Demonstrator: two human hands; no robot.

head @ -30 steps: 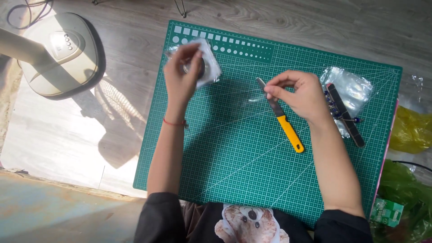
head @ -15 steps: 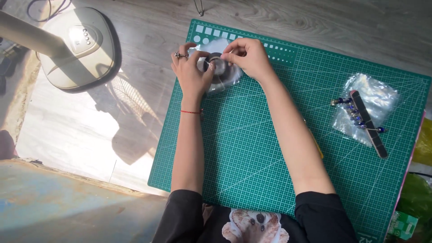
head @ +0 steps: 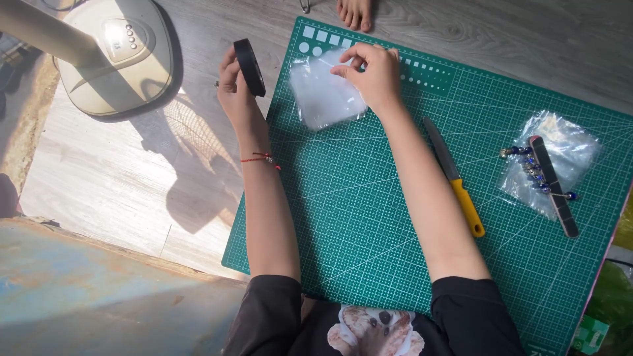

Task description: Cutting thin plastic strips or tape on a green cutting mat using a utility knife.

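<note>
My left hand (head: 234, 89) holds a black ring-shaped roll, like tape (head: 250, 66), upright just off the left edge of the green cutting mat (head: 369, 217). My right hand (head: 372, 72) rests on the upper edge of a clear plastic bag (head: 323, 95) lying flat on the mat's top left part, fingers pinching it. A file with a yellow handle (head: 455, 178) lies on the mat to the right of my right forearm.
A second clear bag (head: 560, 158) with a dark file strip (head: 554, 188) and blue beads sits at the mat's right. A white lamp base (head: 119, 53) stands on the wooden floor at upper left. A bare foot (head: 356, 12) shows at the top.
Both hands were together on the bag holding the roll inside it. Now my left hand has drawn the black roll out to the left, and the bag lies flat under my right hand.
</note>
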